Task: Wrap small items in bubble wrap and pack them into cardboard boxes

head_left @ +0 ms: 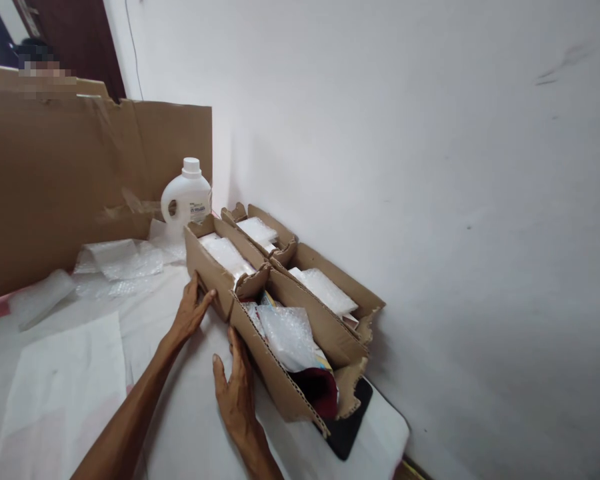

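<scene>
Both hands flat and open against the near wall of the carton (pixel 260 347) — left hand (pixel 193 310) at its far section, right hand (pixel 236 387) lower down. Carton lies beside the wall (pixel 430 200), long axis running away from the person; right hand nearer. Bubble-wrapped packs (pixel 290 337) stand inside.

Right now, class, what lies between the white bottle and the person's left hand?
In the head view, the far end of the near cardboard tray, holding a bubble-wrapped packet, lies between the white bottle and the left hand, which touches the tray's side.
</scene>
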